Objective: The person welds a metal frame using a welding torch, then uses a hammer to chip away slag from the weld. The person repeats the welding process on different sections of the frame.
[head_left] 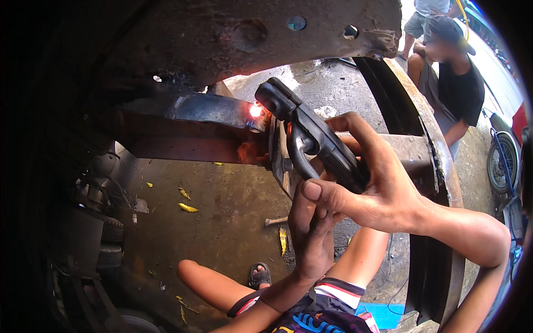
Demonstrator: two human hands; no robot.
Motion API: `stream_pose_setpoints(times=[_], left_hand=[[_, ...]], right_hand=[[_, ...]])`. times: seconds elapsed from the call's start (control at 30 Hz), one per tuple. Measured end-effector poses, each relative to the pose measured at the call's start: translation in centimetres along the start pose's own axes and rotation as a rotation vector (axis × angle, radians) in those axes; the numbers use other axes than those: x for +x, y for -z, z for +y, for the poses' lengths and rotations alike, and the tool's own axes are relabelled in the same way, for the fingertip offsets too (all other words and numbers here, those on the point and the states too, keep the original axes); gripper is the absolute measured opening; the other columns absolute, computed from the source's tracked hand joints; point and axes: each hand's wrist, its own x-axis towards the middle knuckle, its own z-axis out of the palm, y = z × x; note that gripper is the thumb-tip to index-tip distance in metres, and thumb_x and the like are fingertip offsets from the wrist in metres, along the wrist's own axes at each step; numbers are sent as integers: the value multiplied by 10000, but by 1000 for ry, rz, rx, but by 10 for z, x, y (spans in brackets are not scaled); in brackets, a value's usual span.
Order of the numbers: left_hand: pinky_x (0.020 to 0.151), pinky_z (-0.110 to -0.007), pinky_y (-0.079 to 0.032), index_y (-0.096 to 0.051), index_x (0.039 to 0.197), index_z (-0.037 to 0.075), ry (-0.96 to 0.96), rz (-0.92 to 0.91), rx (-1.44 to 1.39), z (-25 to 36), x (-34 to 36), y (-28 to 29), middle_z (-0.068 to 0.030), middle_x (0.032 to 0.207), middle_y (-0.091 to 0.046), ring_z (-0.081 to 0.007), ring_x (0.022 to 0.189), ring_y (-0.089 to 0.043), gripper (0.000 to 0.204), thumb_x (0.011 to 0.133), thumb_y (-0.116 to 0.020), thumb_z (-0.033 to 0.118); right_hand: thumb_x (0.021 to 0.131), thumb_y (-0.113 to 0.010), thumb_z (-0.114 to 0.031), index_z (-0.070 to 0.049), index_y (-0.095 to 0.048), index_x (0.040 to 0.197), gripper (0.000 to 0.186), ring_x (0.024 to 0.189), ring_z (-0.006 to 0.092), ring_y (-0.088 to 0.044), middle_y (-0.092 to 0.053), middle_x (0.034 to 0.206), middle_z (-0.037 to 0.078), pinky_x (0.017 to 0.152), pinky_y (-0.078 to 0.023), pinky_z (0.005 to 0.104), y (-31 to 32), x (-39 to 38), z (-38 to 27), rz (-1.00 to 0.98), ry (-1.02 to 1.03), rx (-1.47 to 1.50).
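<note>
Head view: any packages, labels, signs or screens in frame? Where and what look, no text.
No packages, labels, signs or screens show.
Nearest to printed matter: shorts at the lower edge, dark with blue graphics and red-and-white stripes.
Both hands, left hand and right hand, grip a plain black welding holder, its tip at a glowing spot on the rusty beam.

Stained, damp concrete floor (222, 216) beneath the rusty steel beam (189, 147). Scattered below the beam: yellow leaves (188, 207), one more leaf (283, 240) further right, a short bolt-like metal piece (276, 221) just under the beam's right end. Lower still, a sandalled foot (260, 275) planted flat. Far left of the beam, a dark tyre (114, 227) resting on the ground.
</note>
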Motion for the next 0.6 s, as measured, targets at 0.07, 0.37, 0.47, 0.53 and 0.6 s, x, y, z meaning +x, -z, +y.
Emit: stream_pose_setpoints(times=[0.07,0.37,0.47,0.53,0.6], left_hand=[[1168,-429,-283,-179,1538,17,-1,-12,3,0,2,-2,-180,1560,-294,-274,1440,-324,799,951,-545,416],[1167,-427,-287,-207,1528,-1,32,22,6,-1,13,-3,-193,1541,-321,-272,1419,-355,755,958,-562,345],[1173,-434,-277,-202,1530,-5,23,5,1,-6,14,-2,-202,1549,-306,-278,1431,-338,766,956,-566,348],[1177,-440,-267,-192,1532,-9,20,3,13,-6,14,-2,-207,1559,-290,-282,1443,-321,780,953,-568,354],[1180,-446,-260,-180,1535,-14,21,-8,18,-3,13,-3,-211,1569,-269,-287,1453,-302,789,957,-561,365]], right_hand=[[832,-812,-327,34,-394,1318,735,872,123,-608,-643,936,96,742,-518,279,2,0,-1,8,3,1],[851,-759,-315,81,-455,1340,699,890,126,-593,-643,959,106,809,-491,290,6,11,-2,48,46,-58],[850,-744,-312,103,-469,1340,698,883,121,-589,-638,948,101,794,-489,276,7,11,0,57,72,-68],[845,-742,-305,118,-466,1341,707,872,118,-589,-636,942,98,780,-489,268,6,10,-2,62,71,-59],[849,-741,-314,127,-462,1337,715,870,118,-595,-637,938,97,769,-490,261,7,9,-5,49,40,-69]])
